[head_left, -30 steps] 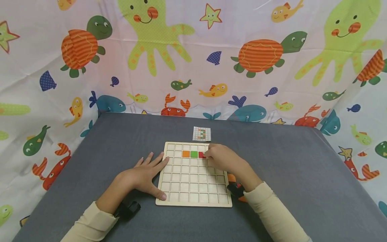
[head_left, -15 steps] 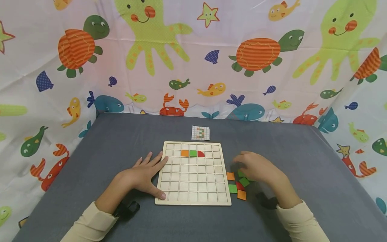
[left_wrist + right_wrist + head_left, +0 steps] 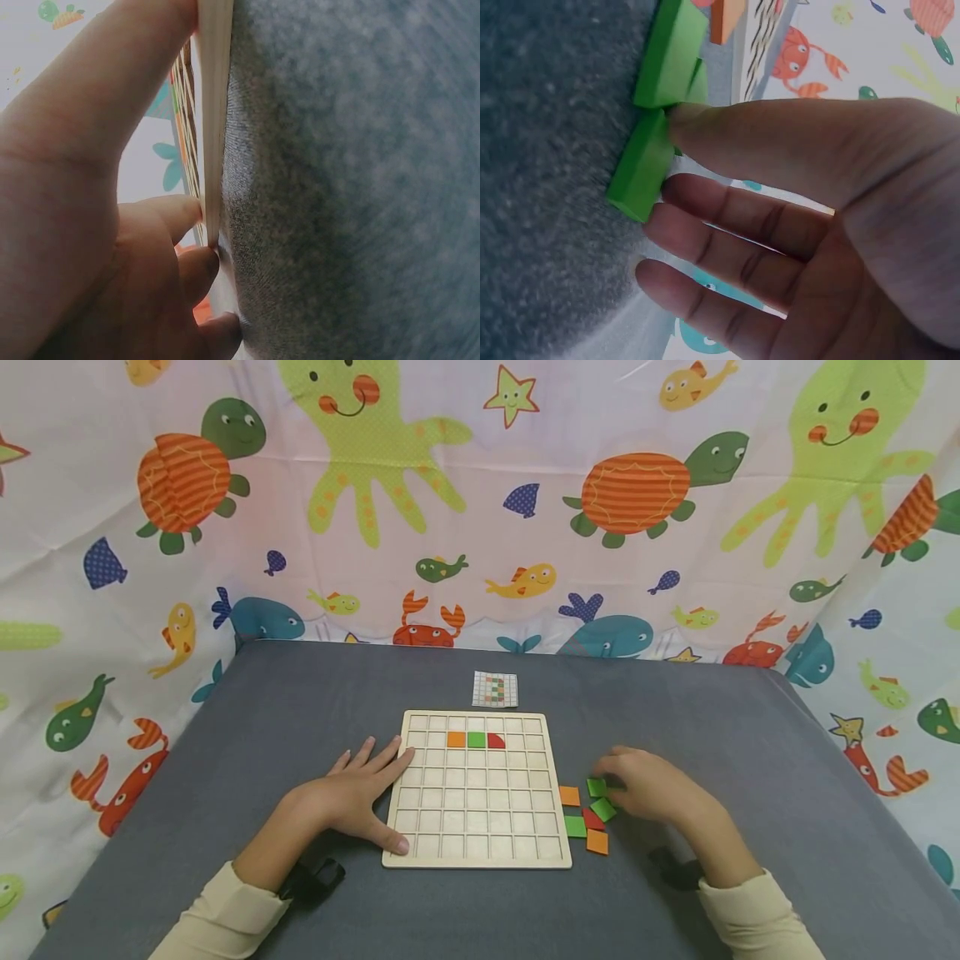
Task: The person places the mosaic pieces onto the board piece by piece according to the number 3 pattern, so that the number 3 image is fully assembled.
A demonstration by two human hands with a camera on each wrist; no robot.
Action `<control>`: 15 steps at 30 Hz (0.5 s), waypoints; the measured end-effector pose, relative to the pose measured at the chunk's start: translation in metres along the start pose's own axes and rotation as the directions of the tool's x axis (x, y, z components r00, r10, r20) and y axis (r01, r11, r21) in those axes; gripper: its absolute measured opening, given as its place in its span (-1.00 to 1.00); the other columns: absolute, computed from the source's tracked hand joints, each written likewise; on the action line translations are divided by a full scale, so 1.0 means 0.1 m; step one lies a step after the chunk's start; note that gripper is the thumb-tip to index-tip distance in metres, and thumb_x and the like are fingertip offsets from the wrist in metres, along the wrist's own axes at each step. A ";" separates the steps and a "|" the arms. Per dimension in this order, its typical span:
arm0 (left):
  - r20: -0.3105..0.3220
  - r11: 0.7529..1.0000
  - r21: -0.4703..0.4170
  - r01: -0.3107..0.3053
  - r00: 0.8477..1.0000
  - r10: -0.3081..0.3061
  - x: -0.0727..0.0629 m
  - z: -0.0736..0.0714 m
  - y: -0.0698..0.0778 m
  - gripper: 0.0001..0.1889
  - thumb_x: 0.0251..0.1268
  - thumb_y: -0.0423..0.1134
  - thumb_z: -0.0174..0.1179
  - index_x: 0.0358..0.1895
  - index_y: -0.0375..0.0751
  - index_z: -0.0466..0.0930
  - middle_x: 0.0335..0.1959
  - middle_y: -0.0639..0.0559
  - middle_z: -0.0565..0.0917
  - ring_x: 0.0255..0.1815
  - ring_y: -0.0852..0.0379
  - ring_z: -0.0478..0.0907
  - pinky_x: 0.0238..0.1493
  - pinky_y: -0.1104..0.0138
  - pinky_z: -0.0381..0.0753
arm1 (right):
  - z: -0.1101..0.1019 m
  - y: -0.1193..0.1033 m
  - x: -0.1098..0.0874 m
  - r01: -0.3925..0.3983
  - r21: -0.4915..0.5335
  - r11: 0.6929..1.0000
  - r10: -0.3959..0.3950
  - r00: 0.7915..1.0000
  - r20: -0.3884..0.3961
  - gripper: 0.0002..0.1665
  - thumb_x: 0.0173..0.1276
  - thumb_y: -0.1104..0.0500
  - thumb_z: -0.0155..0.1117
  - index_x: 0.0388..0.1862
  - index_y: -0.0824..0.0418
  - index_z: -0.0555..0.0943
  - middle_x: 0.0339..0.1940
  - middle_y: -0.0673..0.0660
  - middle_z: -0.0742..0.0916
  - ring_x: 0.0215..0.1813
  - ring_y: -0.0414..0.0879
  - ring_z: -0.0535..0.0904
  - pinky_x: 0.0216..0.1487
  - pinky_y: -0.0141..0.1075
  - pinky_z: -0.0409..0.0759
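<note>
A wooden grid board (image 3: 480, 823) lies on the grey table, with an orange tile (image 3: 456, 740), a green tile (image 3: 476, 740) and a red tile with a rounded corner (image 3: 496, 741) side by side in its second row. My left hand (image 3: 345, 797) rests on the board's left edge, fingers spread and thumb at the lower corner. My right hand (image 3: 648, 785) is at the tile pile on the right. In the right wrist view its thumb tip touches a green block-like tile (image 3: 641, 165); the other fingertips are close by. The index finger is hidden, so a pinch cannot be made out.
Loose tiles lie right of the board: orange tiles (image 3: 597, 842), a red tile (image 3: 593, 818) and green tiles (image 3: 575, 827). A small card with a coloured grid pattern (image 3: 495, 690) lies behind the board. A sea-animal printed curtain (image 3: 480, 527) surrounds the table.
My right hand leaves the red tile on the board and moves right to the loose tiles, then lowers among the green ones. My left hand stays on the board's edge.
</note>
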State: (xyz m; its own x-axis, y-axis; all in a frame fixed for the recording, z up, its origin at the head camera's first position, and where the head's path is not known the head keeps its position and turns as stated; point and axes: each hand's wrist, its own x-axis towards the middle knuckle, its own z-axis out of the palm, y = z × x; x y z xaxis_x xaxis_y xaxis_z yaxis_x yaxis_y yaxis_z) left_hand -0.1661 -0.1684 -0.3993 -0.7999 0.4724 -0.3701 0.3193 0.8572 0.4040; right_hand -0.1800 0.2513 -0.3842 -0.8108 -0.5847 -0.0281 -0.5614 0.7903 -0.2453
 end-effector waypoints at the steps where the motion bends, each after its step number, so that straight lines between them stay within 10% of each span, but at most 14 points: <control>1: -0.003 1.000 -0.001 0.001 1.000 -0.001 0.00 0.00 0.00 0.39 -0.22 0.47 0.45 0.66 -0.03 -0.14 0.65 -0.12 -0.21 0.60 -0.31 -0.38 0.44 -0.28 -0.31 | 0.01 0.00 0.01 0.000 -0.003 1.000 0.000 1.000 0.002 -0.72 0.13 0.40 0.46 -0.16 0.21 0.75 -0.26 0.00 0.65 -0.22 -0.08 0.57 -0.16 -0.08 0.62; 15: -0.005 1.000 0.006 0.013 1.000 -0.013 0.01 0.01 0.00 0.40 -0.25 0.49 0.45 0.66 -0.02 -0.13 0.65 -0.10 -0.20 0.60 -0.30 -0.38 0.45 -0.27 -0.31 | 0.03 -0.01 0.07 0.019 -0.038 0.999 -0.019 1.000 0.005 -0.83 0.14 0.36 0.48 -0.27 0.21 0.74 -0.36 -0.04 0.62 -0.34 -0.18 0.50 -0.28 -0.20 0.58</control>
State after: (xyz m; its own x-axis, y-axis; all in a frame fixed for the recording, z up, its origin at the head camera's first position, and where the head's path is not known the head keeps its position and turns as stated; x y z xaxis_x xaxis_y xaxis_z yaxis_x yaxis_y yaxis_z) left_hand -0.1668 -0.1680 -0.4003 -0.8065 0.4602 -0.3711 0.3118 0.8644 0.3945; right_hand -0.1845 0.2452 -0.3874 -0.7990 -0.6006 -0.0280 -0.5830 0.7853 -0.2086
